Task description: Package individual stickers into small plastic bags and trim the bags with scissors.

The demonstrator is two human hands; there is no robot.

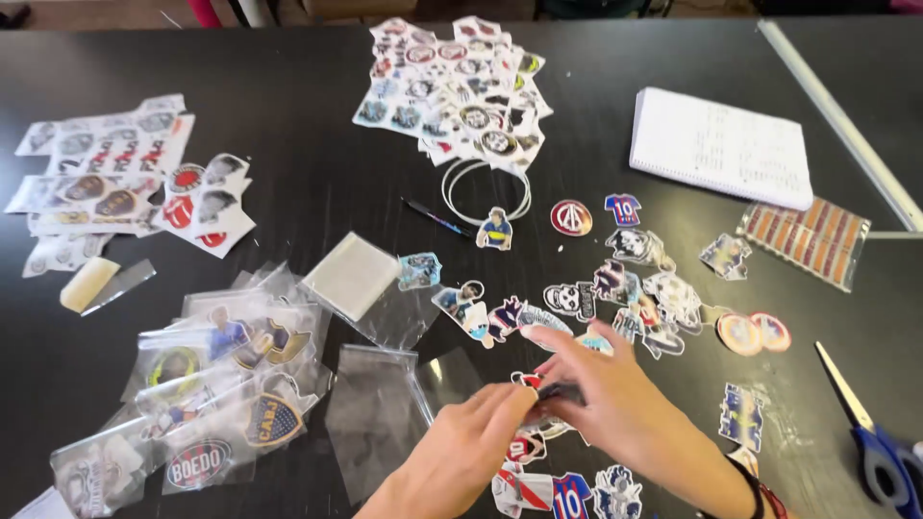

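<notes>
At the six o'clock edge of the black desk [317,192], the person's two hands meet over a small dark sticker [558,392]. The left hand [471,442] comes up from the lower edge with its fingers bunched and pinching at the sticker's near side; the right hand [615,399] reaches across from about four o'clock, fingers spread flat and long, thumb and forefinger closed on the same piece. Both look to be gripping it between them, as if picking at an edge, though the fingers hide most of it.

Cut-out stickers [625,279] lie loose and fanned out from the centre towards three o'clock, within easy reach of the right hand, probably so that each can be seen and picked singly. More of them [567,490] lie under the wrists at six o'clock. Filled clear sleeves [221,384] are heaped at eight o'clock, and an empty sleeve [370,413] lies just left of the left hand, handy to it. Uncut sticker sheets [452,86] sit at twelve o'clock, another stack [115,173] at ten. A white notepad [721,144] rests at two o'clock, and blue-handled scissors [865,432] lie at four, blades closed. A pen [437,219] and wire rings [486,187] sit near the centre.
</notes>
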